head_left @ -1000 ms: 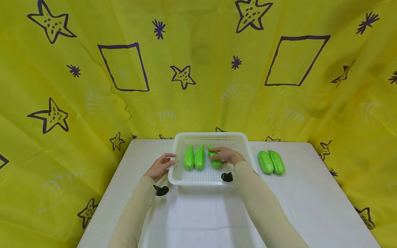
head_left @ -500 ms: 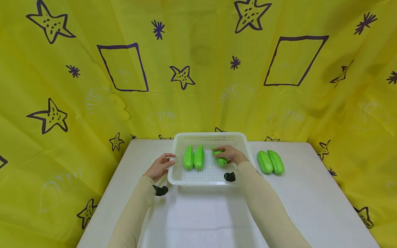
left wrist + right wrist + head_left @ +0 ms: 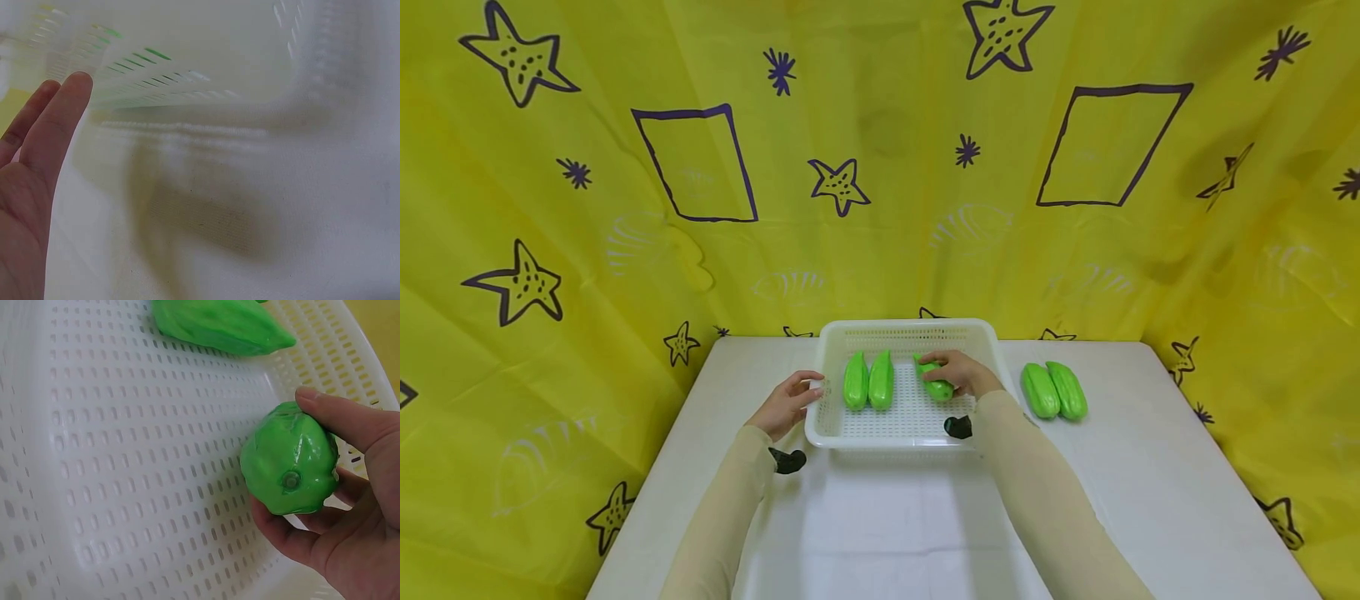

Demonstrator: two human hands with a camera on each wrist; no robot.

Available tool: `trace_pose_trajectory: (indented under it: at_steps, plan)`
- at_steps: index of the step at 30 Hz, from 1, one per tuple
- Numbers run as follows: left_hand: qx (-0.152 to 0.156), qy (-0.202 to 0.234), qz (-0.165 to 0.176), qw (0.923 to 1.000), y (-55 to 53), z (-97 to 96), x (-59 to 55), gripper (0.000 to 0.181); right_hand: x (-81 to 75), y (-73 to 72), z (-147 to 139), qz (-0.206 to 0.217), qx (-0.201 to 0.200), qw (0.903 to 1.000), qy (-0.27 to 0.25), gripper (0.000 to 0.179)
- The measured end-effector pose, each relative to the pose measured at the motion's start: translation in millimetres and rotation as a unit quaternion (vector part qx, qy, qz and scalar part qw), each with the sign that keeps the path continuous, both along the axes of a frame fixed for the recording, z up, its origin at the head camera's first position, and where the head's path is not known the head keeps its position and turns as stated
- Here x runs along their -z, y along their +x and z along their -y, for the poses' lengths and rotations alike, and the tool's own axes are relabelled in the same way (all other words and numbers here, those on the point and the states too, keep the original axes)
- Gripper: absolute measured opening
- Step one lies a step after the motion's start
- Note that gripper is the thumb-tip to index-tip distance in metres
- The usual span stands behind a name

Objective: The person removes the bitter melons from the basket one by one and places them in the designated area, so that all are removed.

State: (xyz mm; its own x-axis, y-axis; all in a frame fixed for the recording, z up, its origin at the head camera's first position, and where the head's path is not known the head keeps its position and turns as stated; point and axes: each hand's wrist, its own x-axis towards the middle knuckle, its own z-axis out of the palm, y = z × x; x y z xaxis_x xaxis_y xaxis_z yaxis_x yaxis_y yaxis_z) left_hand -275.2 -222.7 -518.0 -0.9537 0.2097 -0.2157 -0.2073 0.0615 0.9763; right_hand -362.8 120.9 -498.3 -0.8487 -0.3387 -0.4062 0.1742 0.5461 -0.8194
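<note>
A white perforated plastic basket (image 3: 891,443) stands on the table. Inside it, my right hand (image 3: 958,372) holds a bright green, ridged toy gourd (image 3: 284,469), with the thumb on one side and the fingers curled round the other. The gourd's blunt end with a small stem stub faces the right wrist camera. Two similar gourds, a left one (image 3: 855,383) and one beside it (image 3: 881,383), lie side by side in the basket's left half. At the basket's left rim, my left hand (image 3: 784,406) touches the outside with fairly straight fingers (image 3: 59,128).
Two more green gourds, one (image 3: 1041,392) and another (image 3: 1067,392), lie touching on the white table (image 3: 1157,467) right of the basket. A yellow patterned curtain (image 3: 880,250) rises behind the table and along both sides.
My right hand has shifted the held gourd a little to the right inside the basket, widening the gap to the other two, and the gourd is more tilted. The left hand stays at the rim.
</note>
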Motion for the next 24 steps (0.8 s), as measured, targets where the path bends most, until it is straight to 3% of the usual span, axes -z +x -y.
trace_pose_trajectory:
  at_steps: [9, 24]
  plan:
    - [-0.003, 0.002, 0.003, 1.0000, -0.1, -0.8, 0.8, 0.036, -13.4, -3.0, -6, -0.012, -0.035, 0.9993, 0.000, 0.045]
    - [-0.009, -0.009, 0.006, 0.9999, -0.2, -1.7, 0.5, 0.037, -46.5, -2.8, -5, -0.087, -0.011, 0.9943, -0.061, 0.049]
